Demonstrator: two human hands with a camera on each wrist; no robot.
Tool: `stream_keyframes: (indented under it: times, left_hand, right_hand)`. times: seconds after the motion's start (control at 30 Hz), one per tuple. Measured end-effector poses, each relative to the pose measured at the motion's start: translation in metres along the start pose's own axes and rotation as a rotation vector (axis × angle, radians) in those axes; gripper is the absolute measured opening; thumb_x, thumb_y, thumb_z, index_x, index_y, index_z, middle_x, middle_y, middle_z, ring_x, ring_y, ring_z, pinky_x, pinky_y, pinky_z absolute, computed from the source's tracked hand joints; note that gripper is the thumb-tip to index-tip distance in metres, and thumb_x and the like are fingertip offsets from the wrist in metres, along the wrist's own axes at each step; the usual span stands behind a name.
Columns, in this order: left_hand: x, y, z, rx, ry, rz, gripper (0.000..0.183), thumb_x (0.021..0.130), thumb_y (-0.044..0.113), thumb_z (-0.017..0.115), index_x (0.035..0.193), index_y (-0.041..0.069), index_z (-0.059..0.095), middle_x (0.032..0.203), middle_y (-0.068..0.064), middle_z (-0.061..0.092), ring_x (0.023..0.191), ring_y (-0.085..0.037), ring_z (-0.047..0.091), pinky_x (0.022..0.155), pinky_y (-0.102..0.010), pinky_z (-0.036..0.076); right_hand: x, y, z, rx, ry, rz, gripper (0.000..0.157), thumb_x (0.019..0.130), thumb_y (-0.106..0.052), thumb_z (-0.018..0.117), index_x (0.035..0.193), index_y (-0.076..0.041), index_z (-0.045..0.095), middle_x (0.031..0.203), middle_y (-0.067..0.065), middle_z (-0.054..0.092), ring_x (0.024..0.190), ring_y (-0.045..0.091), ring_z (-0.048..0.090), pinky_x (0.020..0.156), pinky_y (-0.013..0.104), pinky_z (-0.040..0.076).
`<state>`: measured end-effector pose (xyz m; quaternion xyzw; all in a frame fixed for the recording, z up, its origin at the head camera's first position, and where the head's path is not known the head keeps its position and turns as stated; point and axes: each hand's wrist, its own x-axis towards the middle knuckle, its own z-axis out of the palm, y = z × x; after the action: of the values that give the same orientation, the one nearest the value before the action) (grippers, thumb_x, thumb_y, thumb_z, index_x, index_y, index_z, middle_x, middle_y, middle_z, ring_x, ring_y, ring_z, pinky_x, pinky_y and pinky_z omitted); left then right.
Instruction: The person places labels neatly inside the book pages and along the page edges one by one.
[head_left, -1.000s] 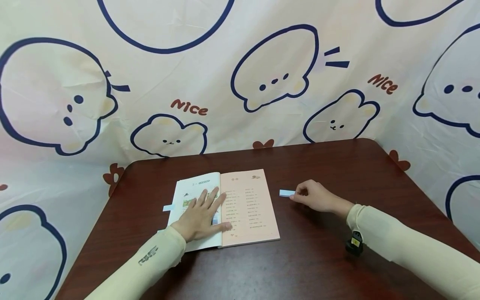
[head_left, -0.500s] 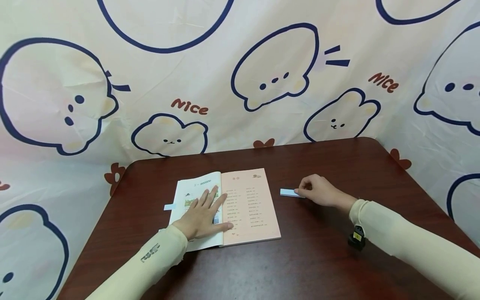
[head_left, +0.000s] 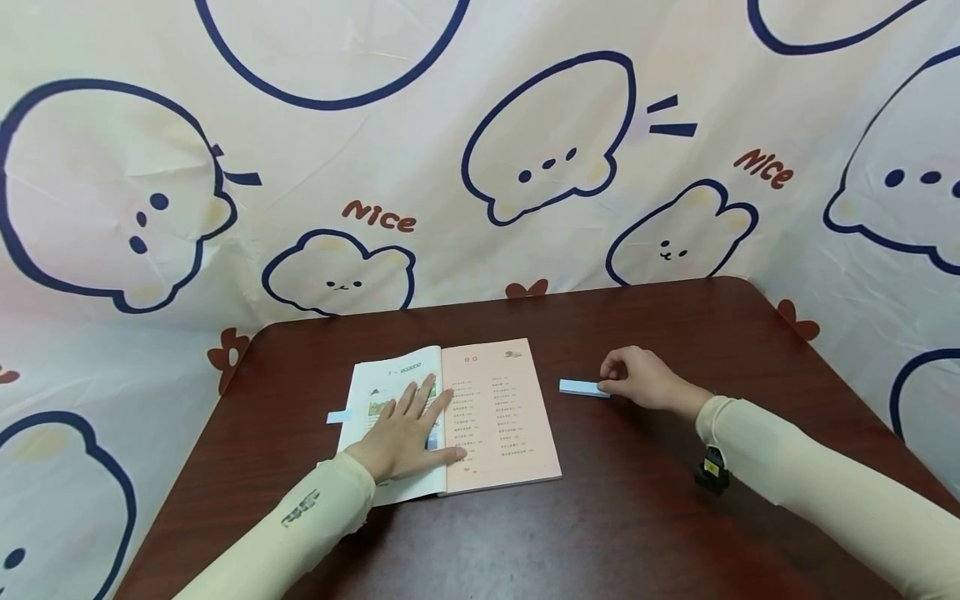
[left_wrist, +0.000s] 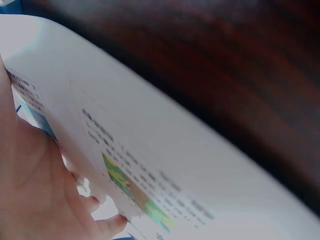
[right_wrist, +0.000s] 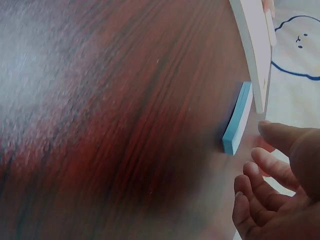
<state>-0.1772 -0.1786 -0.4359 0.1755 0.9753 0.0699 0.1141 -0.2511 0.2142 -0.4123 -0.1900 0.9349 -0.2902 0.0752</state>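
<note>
An open book (head_left: 502, 417) lies on the table, with a white illustrated left page and a pink right page of printed lines. My left hand (head_left: 401, 433) rests spread across the left page, its thumb reaching past the fold. In the left wrist view the page (left_wrist: 150, 125) bulges up beside the palm. A small light-blue pad of sticky tabs (head_left: 581, 387) lies right of the book. Close to its right end is my right hand (head_left: 641, 379), fingers loosely bent. In the right wrist view, thumb and fingertips appear apart, with the whole pad (right_wrist: 237, 120) visible beside them.
A light-blue tab (head_left: 339, 416) sticks out from the book's left edge. The dark wooden table (head_left: 480, 550) extends around the book. Behind it and at both sides hangs a cartoon-printed cloth (head_left: 450, 167).
My right hand has drawn slightly right and up, uncovering more of the blue sticky-tab pad, which stays in nearly the same place. My left hand holds its position on the book.
</note>
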Motion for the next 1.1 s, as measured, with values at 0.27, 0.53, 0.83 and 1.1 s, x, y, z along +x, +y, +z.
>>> stream_keyframes:
  times: [0.27, 0.53, 0.83, 1.1]
  left_hand:
    - [-0.001, 0.001, -0.001, -0.009, -0.003, -0.001, 0.099, 0.089, 0.08, 0.047, 0.164, 0.022, 0.018, 0.172, -0.013, 0.002, 0.157, -0.045, 0.009, 0.12, -0.069, 0.018]
    - [0.0, 0.0, 0.0, -0.006, -0.004, -0.003, 0.099, 0.088, 0.081, 0.046, 0.164, 0.022, 0.018, 0.172, -0.014, 0.002, 0.157, -0.045, 0.009, 0.12, -0.069, 0.018]
    - [-0.001, 0.0, 0.0, -0.013, 0.004, 0.003, 0.098, 0.089, 0.08, 0.047, 0.164, 0.022, 0.019, 0.172, -0.014, 0.002, 0.157, -0.045, 0.009, 0.12, -0.069, 0.018]
    - [-0.001, -0.001, 0.0, -0.017, -0.004, 0.0, 0.099, 0.089, 0.08, 0.045, 0.164, 0.023, 0.018, 0.172, -0.013, 0.0, 0.157, -0.044, 0.008, 0.12, -0.069, 0.017]
  right_hand:
    - [0.002, 0.016, 0.001, 0.057, -0.061, 0.006, 0.012, 0.09, -0.016, 0.076, 0.093, -0.006, 0.07, 0.084, 0.004, 0.062, 0.076, 0.015, 0.053, 0.069, 0.028, 0.045]
    - [0.003, 0.025, 0.002, 0.14, -0.085, -0.036, 0.012, 0.09, -0.014, 0.076, 0.092, -0.003, 0.071, 0.083, 0.006, 0.062, 0.074, 0.016, 0.053, 0.067, 0.026, 0.046]
    - [0.006, 0.025, 0.004, 0.147, -0.101, -0.033, 0.012, 0.09, -0.014, 0.076, 0.087, -0.004, 0.071, 0.078, 0.003, 0.058, 0.071, 0.014, 0.05, 0.065, 0.025, 0.043]
    - [0.004, 0.018, 0.006, 0.075, -0.088, 0.048, 0.023, 0.088, -0.023, 0.078, 0.074, -0.007, 0.068, 0.066, -0.001, 0.056, 0.062, 0.012, 0.049, 0.059, 0.026, 0.04]
